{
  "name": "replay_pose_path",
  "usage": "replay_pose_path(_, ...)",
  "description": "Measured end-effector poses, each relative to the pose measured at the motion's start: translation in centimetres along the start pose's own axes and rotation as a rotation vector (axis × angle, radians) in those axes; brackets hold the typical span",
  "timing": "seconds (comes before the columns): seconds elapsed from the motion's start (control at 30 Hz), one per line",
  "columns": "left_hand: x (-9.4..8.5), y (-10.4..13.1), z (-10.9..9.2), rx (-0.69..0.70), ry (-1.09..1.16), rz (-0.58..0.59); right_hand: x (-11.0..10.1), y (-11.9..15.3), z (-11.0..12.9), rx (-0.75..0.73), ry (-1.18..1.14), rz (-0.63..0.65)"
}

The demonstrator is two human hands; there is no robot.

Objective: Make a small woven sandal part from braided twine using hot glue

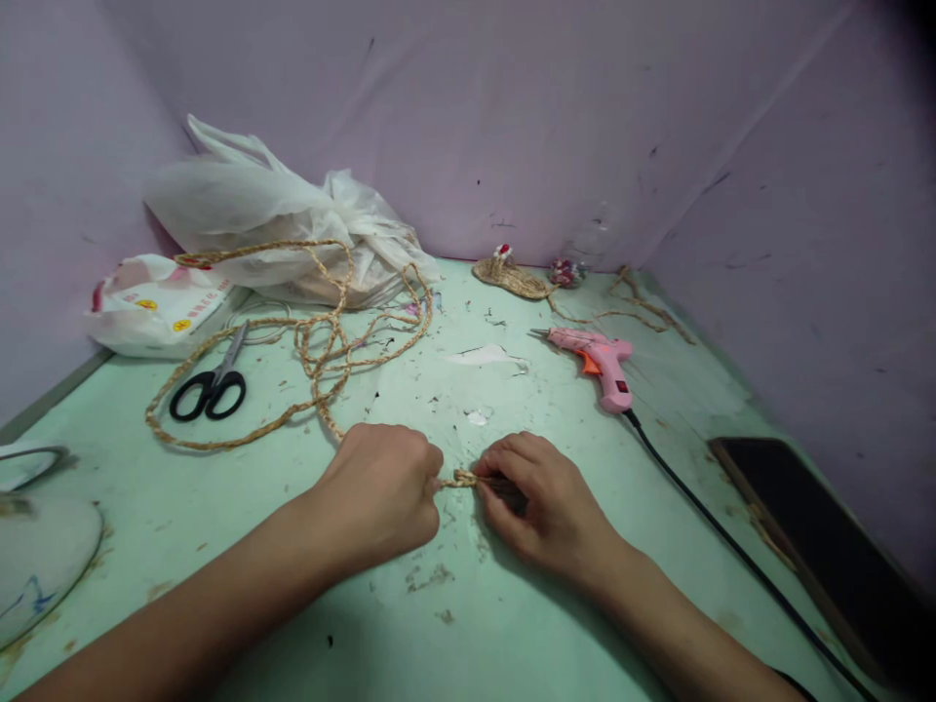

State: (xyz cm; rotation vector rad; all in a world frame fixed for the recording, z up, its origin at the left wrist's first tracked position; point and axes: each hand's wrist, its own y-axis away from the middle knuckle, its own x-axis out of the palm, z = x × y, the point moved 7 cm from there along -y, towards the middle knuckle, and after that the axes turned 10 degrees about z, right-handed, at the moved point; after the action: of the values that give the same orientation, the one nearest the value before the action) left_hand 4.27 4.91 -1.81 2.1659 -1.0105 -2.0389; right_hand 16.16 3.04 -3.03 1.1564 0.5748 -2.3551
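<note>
From the head camera, taking the hands as the middle of the dial, a braided cord [465, 479] is stretched across the short gap between them. The left hand [386, 487] is curled into a fist around it, and the cord comes out beside the thumb. The right hand [539, 499] pinches the cord's end between thumb and fingers; something darker shows beneath those fingers, too shaded to make out. Both hands are low over the pale green desk [439, 624].

Behind the left hand, the cord runs off toward ten o'clock and lies there in loose, crossing loops. Scissors [213, 382] with black handles lie between nine and ten, inside the widest loop, blades parted a little. At ten is a white packet [172, 304]; at eleven, a crumpled white plastic bag [292, 219] with a strand of the cord across its front.

Just past twelve, near the wall, lies a sole-shaped woven piece [516, 281] topped with red and white bits. A pink glue gun [596, 363] rests at two, nozzle toward one, its black cable [721, 541] trailing toward four. A dark phone [811, 546] lies between three and four.
</note>
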Motion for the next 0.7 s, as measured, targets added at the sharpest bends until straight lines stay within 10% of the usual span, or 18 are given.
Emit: replay_pose_path(0.7, 0.5, -0.4, -2.0, 0.344, 0.017, -0.291, 0.0, 0.0, 0.0, -0.017, 0.011, 0.005)
